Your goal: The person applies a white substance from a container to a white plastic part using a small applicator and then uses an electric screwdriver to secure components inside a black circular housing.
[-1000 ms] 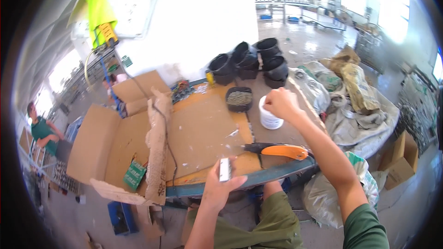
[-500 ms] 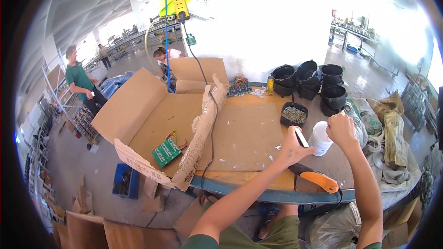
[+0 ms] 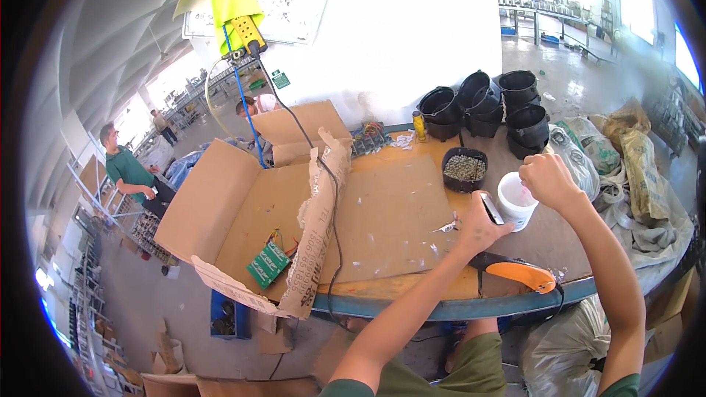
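Table (image 3: 401,284), with carton (image 3: 206,191) at its left, circuit boards (image 3: 269,263) inside it; cardboard sheet (image 3: 390,213) to the carton's right. At right, front to back: handled tool (image 3: 522,274), tub (image 3: 520,217) between left hand (image 3: 479,228) and right hand (image 3: 550,180), dish of parts (image 3: 463,185), buckets (image 3: 483,123). Sacks (image 3: 638,162) lie beyond the table's right side.

sleeves (image 3: 625,387) — dark green, short | shorts (image 3: 467,371) — olive green | forearms (image 3: 616,287) bare

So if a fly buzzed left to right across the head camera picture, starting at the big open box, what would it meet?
Open cardboard box → flat cardboard sheet → left hand → white tub → right hand → sacks.
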Demonstrator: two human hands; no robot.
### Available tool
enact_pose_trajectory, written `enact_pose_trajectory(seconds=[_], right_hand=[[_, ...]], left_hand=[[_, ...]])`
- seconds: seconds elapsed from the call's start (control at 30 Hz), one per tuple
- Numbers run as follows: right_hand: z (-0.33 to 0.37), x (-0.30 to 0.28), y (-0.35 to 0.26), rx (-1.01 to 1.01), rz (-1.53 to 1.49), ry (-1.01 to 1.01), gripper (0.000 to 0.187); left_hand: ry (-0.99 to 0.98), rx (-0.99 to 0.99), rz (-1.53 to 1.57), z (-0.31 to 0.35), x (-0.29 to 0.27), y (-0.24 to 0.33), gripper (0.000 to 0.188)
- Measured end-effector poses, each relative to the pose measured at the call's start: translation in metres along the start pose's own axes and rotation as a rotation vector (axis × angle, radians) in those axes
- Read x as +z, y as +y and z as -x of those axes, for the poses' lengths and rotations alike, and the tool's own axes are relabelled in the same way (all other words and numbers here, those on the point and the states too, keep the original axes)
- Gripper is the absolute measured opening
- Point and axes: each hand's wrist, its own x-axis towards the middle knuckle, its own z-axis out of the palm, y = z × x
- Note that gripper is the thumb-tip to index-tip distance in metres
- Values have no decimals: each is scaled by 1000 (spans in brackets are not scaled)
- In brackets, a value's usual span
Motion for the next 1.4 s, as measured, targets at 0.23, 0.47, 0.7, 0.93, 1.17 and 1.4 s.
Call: enact_pose_trajectory(seconds=[0.23,0.47,0.7,0.93,1.17,1.4], right_hand=[[-9,1,12,-81,-86,7,10],[-10,4,12,-108,-145,37,7],[-13,13,27,-60,-322,-14,8],[-14,0,18,34,-433,-90,9],[-7,-3,34,249,-639,-183,17],[16,-5,54,570,-805,89,23]], left_hand=[[38,58,60,-6,8,3,90],[112,163,105,-12,19,-12,86],[55,94,71,-13,16,2,87],[71,90,29,-13,15,-7,89],[49,44,24,-12,13,14,84],[58,69,99,-11,12,-6,86]])
